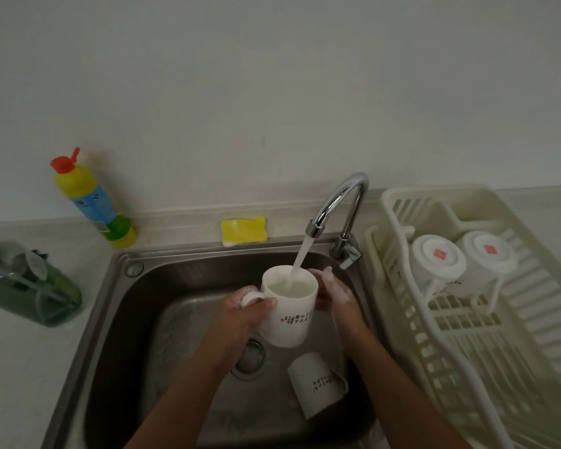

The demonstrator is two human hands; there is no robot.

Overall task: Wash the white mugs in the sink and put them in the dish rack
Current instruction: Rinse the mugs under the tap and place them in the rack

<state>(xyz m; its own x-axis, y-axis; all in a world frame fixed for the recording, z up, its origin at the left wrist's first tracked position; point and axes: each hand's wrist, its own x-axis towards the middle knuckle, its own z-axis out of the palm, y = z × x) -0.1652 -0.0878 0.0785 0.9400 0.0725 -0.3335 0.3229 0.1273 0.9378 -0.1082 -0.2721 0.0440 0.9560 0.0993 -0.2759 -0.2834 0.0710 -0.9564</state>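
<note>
I hold a white mug (pixel 289 307) upright over the steel sink (pixel 117 306), and water from the tap (pixel 337 202) pours into it. My left hand (pixel 246 311) grips the mug by its handle side. My soapy right hand (pixel 332 293) rests against the mug's far right wall, fingers curved round it. A second white mug (pixel 316 385) lies on its side on the sink floor near the drain (pixel 250 358). Two white mugs (pixel 438 257) (pixel 486 251) stand upside down in the cream dish rack (pixel 515 335) on the right.
A yellow sponge (pixel 244 231) lies on the ledge behind the sink. A yellow and green detergent bottle (pixel 93 202) with a red cap stands at the back left. A green container (pixel 30 283) lies on the left counter.
</note>
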